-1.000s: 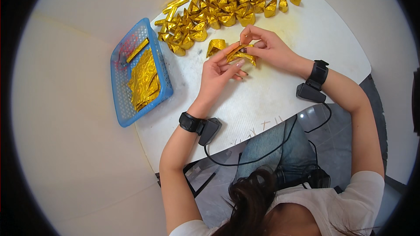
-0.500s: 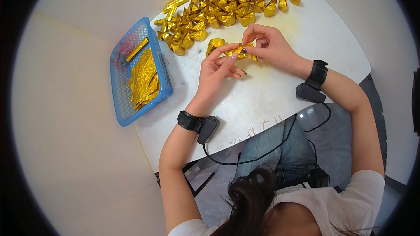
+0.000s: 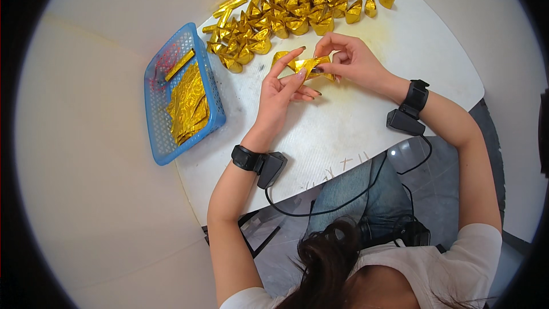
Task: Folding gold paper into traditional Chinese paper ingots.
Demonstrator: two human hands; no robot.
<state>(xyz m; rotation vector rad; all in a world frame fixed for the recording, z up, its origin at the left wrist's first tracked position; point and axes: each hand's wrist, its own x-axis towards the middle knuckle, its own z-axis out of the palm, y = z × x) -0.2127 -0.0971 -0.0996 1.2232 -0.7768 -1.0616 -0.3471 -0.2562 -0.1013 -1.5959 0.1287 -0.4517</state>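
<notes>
A partly folded piece of gold foil paper (image 3: pixel 304 66) is held between my two hands above the white table. My left hand (image 3: pixel 278 92) supports its near left side, with the thumb pressed on it, the index finger raised away and the other fingers partly underneath. The thumb and fingertips of my right hand (image 3: pixel 355 62) pinch the right end. Part of the foil is hidden behind my fingers. Just behind the left index finger, another gold foil piece (image 3: pixel 278 56) shows in part.
Many folded gold ingot shapes (image 3: pixel 297 8) crowd the far side of the white table (image 3: pixel 354 120), with gold foil strips (image 3: pixel 231 7) beside them. At the left a blue plastic basket (image 3: pixel 214 94) holds flat gold sheets (image 3: pixel 190 106). A black cable (image 3: pixel 343 209) hangs between my wrist straps.
My left index finger has lifted off the foil and now points up and away. More of the folded foil shows between my hands, and my right hand has shifted only slightly.
</notes>
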